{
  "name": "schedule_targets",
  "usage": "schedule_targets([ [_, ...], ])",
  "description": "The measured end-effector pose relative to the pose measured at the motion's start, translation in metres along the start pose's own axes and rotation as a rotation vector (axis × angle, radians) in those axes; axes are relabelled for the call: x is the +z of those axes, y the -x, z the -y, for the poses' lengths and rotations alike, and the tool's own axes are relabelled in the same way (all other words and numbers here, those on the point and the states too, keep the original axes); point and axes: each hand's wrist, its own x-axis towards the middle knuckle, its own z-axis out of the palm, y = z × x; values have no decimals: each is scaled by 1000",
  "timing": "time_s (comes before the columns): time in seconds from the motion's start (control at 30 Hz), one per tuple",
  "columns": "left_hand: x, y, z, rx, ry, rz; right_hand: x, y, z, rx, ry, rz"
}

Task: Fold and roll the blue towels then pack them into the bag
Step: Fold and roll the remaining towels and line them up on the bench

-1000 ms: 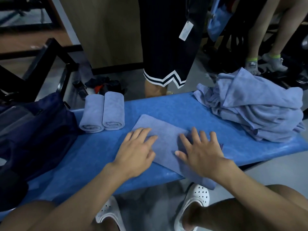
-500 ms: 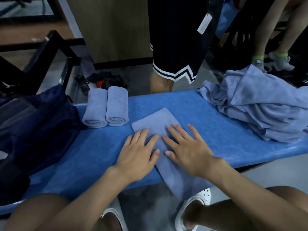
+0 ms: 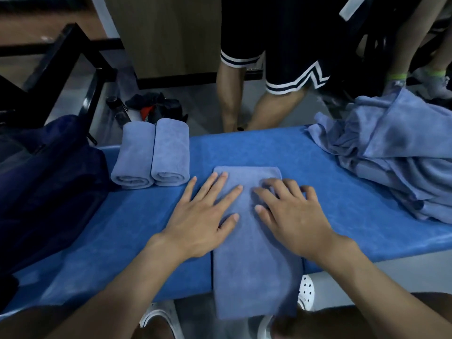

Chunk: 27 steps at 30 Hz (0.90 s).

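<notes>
Pressing down on one folded towel strip (image 3: 254,265), the left hand (image 3: 203,221) and right hand (image 3: 291,216) lie with fingers spread, gripping nothing. The plush strip crosses the padded blue bench (image 3: 269,148), its near end overhanging the front edge. Two rolled towels (image 3: 168,152) touch each other beside the navy bag (image 3: 49,179). One crumpled towel pile (image 3: 401,152) fills the right end.

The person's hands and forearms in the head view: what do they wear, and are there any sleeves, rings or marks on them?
The left forearm and the right forearm are bare as far as the picture edge; no sleeve shows. The left hand and the right hand wear no gloves, and no ring, watch or bracelet is visible. The fingernails are short and look unpainted.
</notes>
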Motion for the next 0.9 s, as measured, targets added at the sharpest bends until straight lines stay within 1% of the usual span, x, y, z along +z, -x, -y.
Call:
schedule_targets([
  [0.07,-1,-3,0,1,23,-16,-1,-13,-4,101,-48,-22],
  [0.13,-5,-8,-4,-28,122,-79,0,-22,-9,235,-121,0],
  [0.23,-14,-18,-8,-175,331,-255,-4,-31,-16,373,-284,104],
  [0.27,-16,-21,-8,-221,384,-278,-5,-34,-18,398,-355,116],
  [0.33,-16,-25,-6,-279,498,-263,-5,-39,-20,448,-480,111],
  [0.4,-16,-27,-4,-305,580,-241,-4,-45,-20,499,-551,123],
  [0.53,-16,-29,-1,-321,666,-260,-5,-50,-19,524,-533,159],
  [0.67,-16,-32,0,-349,719,-289,-5,-51,-21,536,-727,116],
  [0.77,-19,-34,1,-375,762,-310,-8,-51,-23,543,-815,68],
  [0.9,-20,-37,0,-398,858,-347,-10,-49,-30,543,-893,87],
])
